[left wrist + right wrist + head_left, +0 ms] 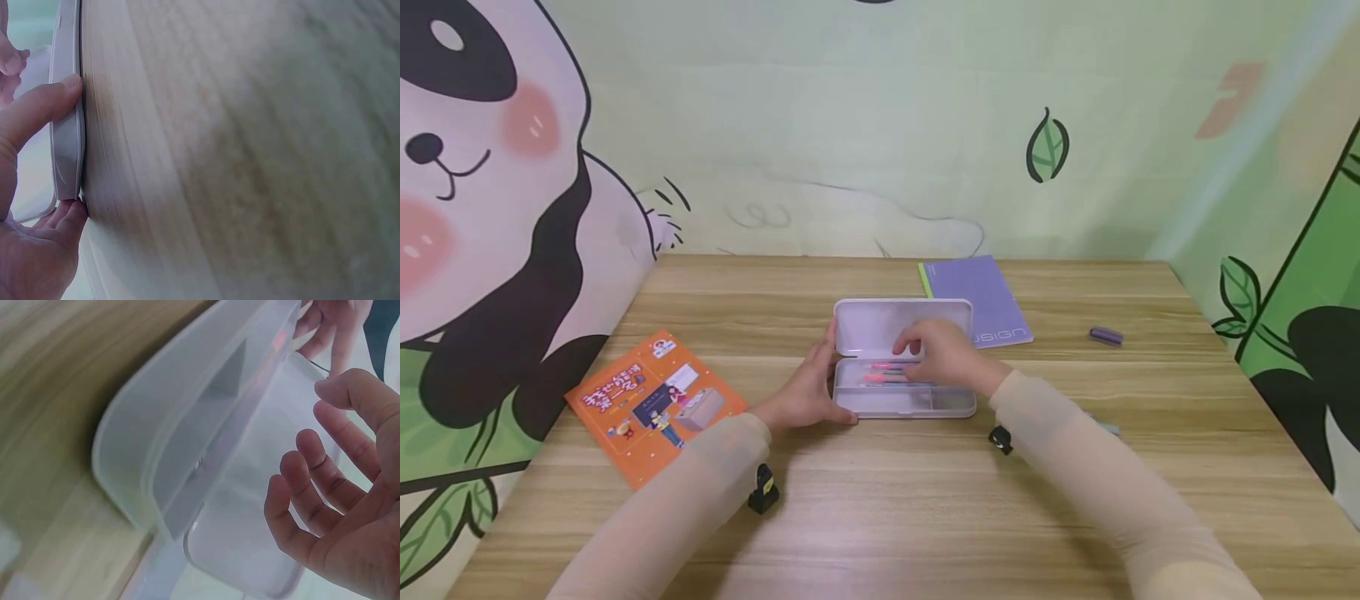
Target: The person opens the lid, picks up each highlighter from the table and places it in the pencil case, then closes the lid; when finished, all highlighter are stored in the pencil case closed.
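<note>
A white pencil case (904, 403) lies on the table with its lid (880, 323) raised at the back. Several slim pens (886, 377) with pinkish-red ends lie in its rear compartment. My left hand (808, 385) grips the case's left end. In the left wrist view its thumb (53, 103) presses the front wall while the fingers reach round the end. Over the right part of the case hovers my right hand (946, 357). Its fingers (312, 487) are loosely bent with nothing between them, in front of the lid in the right wrist view.
An orange illustrated booklet (658, 408) lies to the left, near my left forearm. Behind the case on the right is a purple notebook (977, 292). A small dark purple object (1107, 336) sits farther right. Something light blue (1107, 428) is partly hidden by my right sleeve.
</note>
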Available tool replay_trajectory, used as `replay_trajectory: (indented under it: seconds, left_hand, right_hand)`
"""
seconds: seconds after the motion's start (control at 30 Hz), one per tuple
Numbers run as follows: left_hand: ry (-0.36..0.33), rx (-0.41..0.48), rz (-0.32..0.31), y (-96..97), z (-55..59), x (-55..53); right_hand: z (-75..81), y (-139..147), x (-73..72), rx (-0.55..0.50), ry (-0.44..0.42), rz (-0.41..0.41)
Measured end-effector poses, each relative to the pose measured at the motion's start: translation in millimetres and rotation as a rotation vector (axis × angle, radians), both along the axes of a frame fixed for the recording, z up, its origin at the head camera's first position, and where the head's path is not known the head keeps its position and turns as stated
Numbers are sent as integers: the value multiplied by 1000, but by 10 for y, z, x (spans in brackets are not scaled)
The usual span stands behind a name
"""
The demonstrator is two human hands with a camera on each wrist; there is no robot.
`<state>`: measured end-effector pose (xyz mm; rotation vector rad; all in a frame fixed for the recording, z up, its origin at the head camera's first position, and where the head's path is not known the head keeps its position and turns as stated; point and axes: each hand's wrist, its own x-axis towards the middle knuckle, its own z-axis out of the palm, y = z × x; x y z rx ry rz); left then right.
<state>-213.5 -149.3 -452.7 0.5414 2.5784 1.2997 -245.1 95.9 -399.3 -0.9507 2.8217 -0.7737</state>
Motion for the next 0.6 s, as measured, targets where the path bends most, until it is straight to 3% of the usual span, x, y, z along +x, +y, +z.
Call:
replay_trajectory:
  seconds: [0.3, 0.6]
  left_hand:
    - [13, 1, 6, -1, -15, -8]
    - [12, 4, -1, 10, -6, 2]
  right_hand:
    - [101, 296, 73, -62, 0, -15]
    - [108, 614, 125, -117, 75, -17]
